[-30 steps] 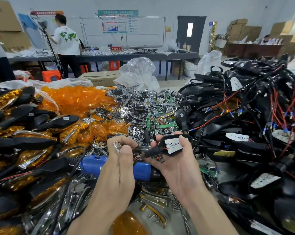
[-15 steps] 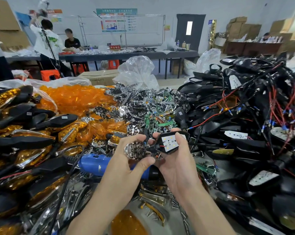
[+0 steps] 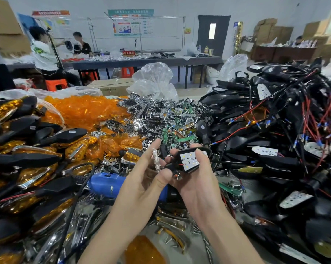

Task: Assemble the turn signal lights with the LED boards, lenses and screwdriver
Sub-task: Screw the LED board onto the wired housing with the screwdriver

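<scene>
My right hand [image 3: 197, 180] grips a black turn signal housing [image 3: 191, 159] with a white LED board seated in it, face up. My left hand [image 3: 147, 180] holds a small chrome reflector piece [image 3: 156, 159] edge-on between thumb and fingers, just left of the housing. The blue electric screwdriver [image 3: 107, 184] lies on the table under both hands. Heaps of orange lenses [image 3: 84, 111] and chrome reflectors with green boards [image 3: 161, 119] sit behind my hands.
Finished amber signals [image 3: 27, 153] are piled at left. Black wired housings [image 3: 275, 130] are stacked high at right. Loose screws and metal strips [image 3: 172, 225] litter the table near me. People work at a far table [image 3: 141, 60].
My left hand has turned the chrome reflector from face-on to edge-on and opened its fingers more. The housing in my right hand has tilted slightly toward me.
</scene>
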Action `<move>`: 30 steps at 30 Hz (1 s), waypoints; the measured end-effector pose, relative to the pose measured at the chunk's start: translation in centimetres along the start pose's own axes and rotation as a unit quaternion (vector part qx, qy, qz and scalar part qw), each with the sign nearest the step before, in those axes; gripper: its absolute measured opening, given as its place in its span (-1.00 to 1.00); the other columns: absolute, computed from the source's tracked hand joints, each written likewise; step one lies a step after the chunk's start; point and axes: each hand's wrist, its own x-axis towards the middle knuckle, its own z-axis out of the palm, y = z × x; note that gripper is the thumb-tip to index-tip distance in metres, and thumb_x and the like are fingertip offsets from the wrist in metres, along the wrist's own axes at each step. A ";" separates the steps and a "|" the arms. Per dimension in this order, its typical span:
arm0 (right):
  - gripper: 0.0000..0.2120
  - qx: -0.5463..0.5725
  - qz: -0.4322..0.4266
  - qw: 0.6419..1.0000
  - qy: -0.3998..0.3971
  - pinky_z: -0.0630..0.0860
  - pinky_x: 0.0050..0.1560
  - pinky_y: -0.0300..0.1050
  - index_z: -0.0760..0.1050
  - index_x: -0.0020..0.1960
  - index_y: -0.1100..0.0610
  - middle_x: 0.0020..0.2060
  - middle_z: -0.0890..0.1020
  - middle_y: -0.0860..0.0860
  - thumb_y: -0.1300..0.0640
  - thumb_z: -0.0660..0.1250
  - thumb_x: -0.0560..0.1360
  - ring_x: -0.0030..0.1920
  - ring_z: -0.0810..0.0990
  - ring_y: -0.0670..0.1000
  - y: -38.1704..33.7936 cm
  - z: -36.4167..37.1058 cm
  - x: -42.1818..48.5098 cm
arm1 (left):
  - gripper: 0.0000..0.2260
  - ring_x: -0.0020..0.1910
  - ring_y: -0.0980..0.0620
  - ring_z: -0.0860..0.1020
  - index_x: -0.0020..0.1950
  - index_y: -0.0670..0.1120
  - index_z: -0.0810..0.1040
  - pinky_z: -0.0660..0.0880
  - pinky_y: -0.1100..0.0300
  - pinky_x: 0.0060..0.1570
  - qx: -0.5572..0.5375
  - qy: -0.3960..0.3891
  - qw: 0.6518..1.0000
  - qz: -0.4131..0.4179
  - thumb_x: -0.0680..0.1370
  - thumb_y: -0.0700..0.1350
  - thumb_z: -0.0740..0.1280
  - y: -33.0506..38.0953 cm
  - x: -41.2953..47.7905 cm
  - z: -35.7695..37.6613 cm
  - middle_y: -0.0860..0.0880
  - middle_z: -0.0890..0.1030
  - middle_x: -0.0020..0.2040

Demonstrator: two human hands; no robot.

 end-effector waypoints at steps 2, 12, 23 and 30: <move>-0.72 -0.014 0.000 1.000 0.004 0.67 -0.18 0.05 0.42 0.31 0.13 0.00 0.70 0.18 0.01 0.11 0.70 -0.06 0.71 0.16 -0.1 -0.1 0.0 | -0.55 0.14 0.24 0.58 0.37 0.43 0.36 0.47 0.38 0.15 0.020 -0.015 1.000 -0.005 0.52 0.16 0.38 -0.1 -0.1 -0.2 0.31 0.60 0.13; -0.81 -0.042 -0.029 0.999 -0.011 0.66 -0.07 0.07 0.46 0.17 0.07 -0.01 0.71 0.16 0.05 0.09 0.72 -0.10 0.69 0.10 0.2 0.3 -0.1 | -0.56 0.09 0.42 0.51 0.17 0.45 0.39 0.43 0.30 0.02 0.106 0.049 0.993 -0.027 0.33 0.31 0.42 -0.9 0.0 0.0 0.46 0.57 0.06; -0.85 -0.186 -0.097 0.977 -0.038 0.60 0.11 0.20 0.51 0.07 -0.12 0.04 0.71 0.08 -0.04 0.18 0.58 0.05 0.69 0.11 0.7 0.4 -0.6 | -0.58 0.05 0.40 0.53 0.11 0.48 0.38 0.41 0.48 -0.06 0.140 0.092 0.986 0.002 0.29 0.31 0.40 -0.7 0.1 0.0 0.44 0.57 0.00; -0.84 -0.303 -0.148 0.940 -0.042 0.53 -0.06 -0.09 0.46 0.12 -0.16 -0.09 0.66 -0.20 -0.07 0.14 0.61 -0.09 0.64 -0.10 0.7 0.9 -1.3 | -0.54 0.09 0.37 0.54 0.13 0.49 0.39 0.35 0.56 0.02 0.190 0.082 0.977 0.052 0.39 0.10 0.50 -0.3 0.0 -0.1 0.38 0.58 0.05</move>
